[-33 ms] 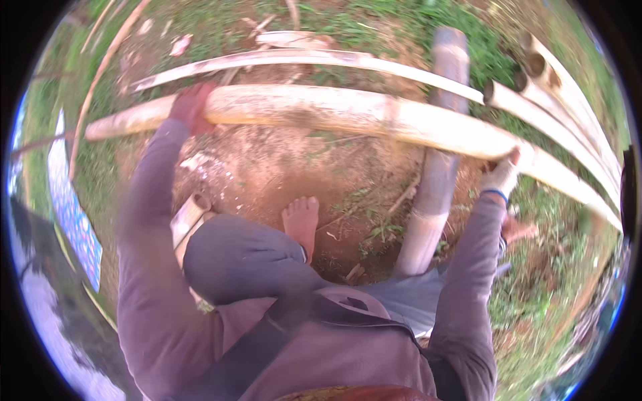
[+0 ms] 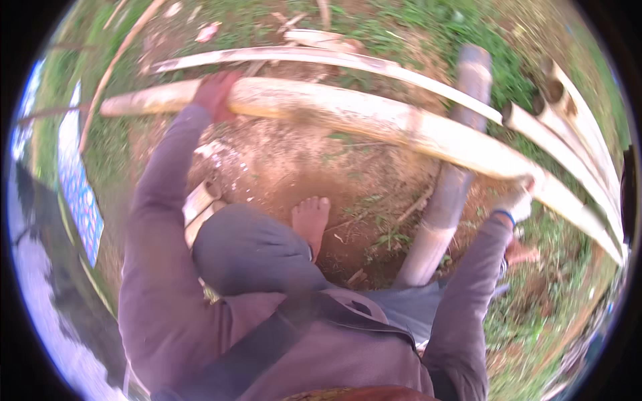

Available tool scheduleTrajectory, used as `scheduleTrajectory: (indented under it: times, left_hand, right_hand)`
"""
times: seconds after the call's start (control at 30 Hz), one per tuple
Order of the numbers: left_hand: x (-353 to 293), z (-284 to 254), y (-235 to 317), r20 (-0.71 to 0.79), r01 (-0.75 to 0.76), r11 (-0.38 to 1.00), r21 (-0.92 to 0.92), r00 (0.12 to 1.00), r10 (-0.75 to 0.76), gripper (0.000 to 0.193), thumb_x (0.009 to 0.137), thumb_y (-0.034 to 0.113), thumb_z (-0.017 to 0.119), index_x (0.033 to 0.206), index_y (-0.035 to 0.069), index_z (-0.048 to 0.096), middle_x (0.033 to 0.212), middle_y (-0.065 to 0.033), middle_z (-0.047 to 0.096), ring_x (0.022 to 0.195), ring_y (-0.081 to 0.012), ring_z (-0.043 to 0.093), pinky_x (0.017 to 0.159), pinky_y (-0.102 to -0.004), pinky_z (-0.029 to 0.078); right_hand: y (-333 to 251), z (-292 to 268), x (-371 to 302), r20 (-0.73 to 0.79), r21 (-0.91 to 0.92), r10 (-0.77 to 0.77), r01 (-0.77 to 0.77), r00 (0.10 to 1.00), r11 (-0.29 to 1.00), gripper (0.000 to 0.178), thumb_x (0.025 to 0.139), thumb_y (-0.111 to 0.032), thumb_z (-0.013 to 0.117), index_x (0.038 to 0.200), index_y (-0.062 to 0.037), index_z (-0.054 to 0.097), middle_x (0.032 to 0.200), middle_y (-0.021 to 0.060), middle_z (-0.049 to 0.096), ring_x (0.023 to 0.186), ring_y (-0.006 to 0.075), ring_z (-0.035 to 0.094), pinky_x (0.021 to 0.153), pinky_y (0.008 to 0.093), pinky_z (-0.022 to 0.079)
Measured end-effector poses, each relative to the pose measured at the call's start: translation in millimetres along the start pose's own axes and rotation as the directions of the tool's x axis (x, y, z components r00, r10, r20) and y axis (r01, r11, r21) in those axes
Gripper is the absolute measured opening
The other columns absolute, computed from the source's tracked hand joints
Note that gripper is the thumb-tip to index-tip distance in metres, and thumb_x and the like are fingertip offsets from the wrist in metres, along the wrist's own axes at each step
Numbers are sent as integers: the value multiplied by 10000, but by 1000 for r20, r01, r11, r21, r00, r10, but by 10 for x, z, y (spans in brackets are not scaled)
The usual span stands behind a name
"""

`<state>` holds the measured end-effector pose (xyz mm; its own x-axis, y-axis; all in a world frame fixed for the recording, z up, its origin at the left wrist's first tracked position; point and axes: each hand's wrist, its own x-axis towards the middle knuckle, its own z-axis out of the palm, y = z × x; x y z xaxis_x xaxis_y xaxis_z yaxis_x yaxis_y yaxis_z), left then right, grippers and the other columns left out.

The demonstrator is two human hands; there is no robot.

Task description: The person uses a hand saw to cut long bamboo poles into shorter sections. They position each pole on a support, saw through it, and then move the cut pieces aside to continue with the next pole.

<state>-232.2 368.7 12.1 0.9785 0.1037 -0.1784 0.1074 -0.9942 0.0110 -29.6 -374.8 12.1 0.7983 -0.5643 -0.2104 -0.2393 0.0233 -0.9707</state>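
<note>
A long pale bamboo pole (image 2: 328, 105) lies crosswise in front of me, over a thicker grey bamboo log (image 2: 445, 204). My left hand (image 2: 217, 95), bare, is closed over the pole towards its left end. Farther right, my right hand (image 2: 515, 202), in a pale glove with a blue band at the wrist, grips the pole's near side; its palm side is hidden. Just beyond the pole lies a thin split bamboo strip (image 2: 321, 57), bowed by the lens.
Several cut bamboo poles (image 2: 562, 144) lie together at the far right. A short bamboo piece (image 2: 200, 199) is beside my left knee. My bare foot (image 2: 311, 220) stands on reddish soil. A blue patterned sheet (image 2: 79, 200) lies at the left, with grass around.
The view has shifted slightly, so the pole's right part and my right hand sit lower in the picture. Both hands keep their hold on the pole.
</note>
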Motion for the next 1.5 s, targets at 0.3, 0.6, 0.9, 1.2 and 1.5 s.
scheduleTrajectory:
  times: [0.3,0.6,0.9,1.2,1.5]
  left_hand:
    - [-159,198,1474,-455,65,945,-320,865,-214,987,814,467,842,1637,154,396,1681,-237,352,1586,-474,283,1291,-708,187]
    - [227,-10,1278,-554,-44,673,-738,609,-568,688,851,293,859,1439,78,575,1239,-151,635,1137,-316,637,991,-479,517]
    - [484,-546,1283,462,-227,-673,-704,573,-676,897,1014,216,745,1657,95,132,1458,-187,544,1151,-341,699,974,-519,598]
    - [153,-735,632,306,-591,-460,-663,347,-887,682,1042,26,593,1581,94,181,1317,-247,573,896,-351,764,786,-522,665]
    - [-637,-402,-514,111,-560,-131,-818,71,-991,616,1072,110,594,1592,11,280,1326,-273,592,1073,-382,728,933,-496,612]
  right_hand:
    - [-667,1553,-450,895,-412,-254,898,367,-154,561,959,-438,808,1293,2,708,1144,331,725,1097,517,698,941,553,549]
    - [-1009,1993,-668,911,-376,21,850,412,-369,396,808,-236,879,1126,-32,760,1151,271,742,1077,470,723,908,544,590]
    - [-1405,1235,-1053,919,-314,-362,850,159,-424,421,810,-32,794,1217,-27,685,1121,215,679,978,456,703,797,528,583]
    - [-1091,807,-1619,980,5,-200,998,7,61,555,943,-203,801,1417,-15,584,1154,243,653,1052,494,642,891,561,518]
    - [-657,1725,-2927,972,233,-91,940,-217,249,534,960,-202,788,1426,-22,600,1131,275,723,1003,498,701,819,542,557]
